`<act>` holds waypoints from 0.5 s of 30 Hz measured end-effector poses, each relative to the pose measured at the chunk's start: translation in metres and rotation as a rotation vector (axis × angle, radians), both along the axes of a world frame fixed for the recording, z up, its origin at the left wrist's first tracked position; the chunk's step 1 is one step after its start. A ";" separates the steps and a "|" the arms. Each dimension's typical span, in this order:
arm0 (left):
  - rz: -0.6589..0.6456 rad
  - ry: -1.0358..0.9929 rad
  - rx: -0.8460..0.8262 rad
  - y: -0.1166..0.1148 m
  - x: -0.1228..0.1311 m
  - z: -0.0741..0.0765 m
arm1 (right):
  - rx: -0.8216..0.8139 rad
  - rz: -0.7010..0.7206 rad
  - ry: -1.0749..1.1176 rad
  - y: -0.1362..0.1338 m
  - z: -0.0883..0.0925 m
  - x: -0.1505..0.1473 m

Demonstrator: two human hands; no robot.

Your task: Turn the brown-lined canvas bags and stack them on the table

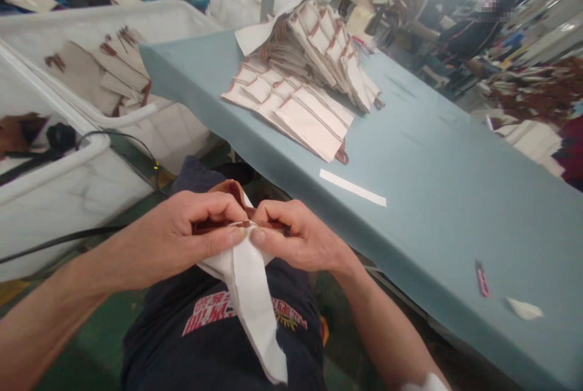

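Observation:
A cream fabric piece with brown trim hangs down over my dark apron. My left hand pinches its brown-edged top between thumb and forefinger. From the other side, my right hand pinches the same edge, with the two thumbs almost touching. A brown strip of the piece curls up behind the fingers. What lies inside the folded edge is hidden by my fingertips.
On the blue-green table lie stacked cream pieces, a white strip, a pink-handled cutter and a pale scrap. White bins stand at left, near a black cable. A person is in the background.

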State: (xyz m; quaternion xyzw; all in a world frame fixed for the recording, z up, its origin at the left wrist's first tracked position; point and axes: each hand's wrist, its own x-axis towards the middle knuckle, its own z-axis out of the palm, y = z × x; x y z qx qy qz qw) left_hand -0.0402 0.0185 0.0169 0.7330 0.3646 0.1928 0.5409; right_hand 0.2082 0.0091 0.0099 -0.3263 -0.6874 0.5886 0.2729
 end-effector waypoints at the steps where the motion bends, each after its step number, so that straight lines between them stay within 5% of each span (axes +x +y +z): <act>1: 0.011 0.005 0.007 -0.002 0.001 0.001 | 0.011 -0.005 -0.016 0.000 0.001 0.001; 8: 0.086 0.029 0.196 -0.012 0.008 0.002 | 0.019 -0.041 -0.134 -0.002 0.001 -0.001; 15: 0.067 0.128 0.545 -0.026 0.003 -0.004 | -0.004 -0.244 -0.078 -0.015 -0.019 -0.014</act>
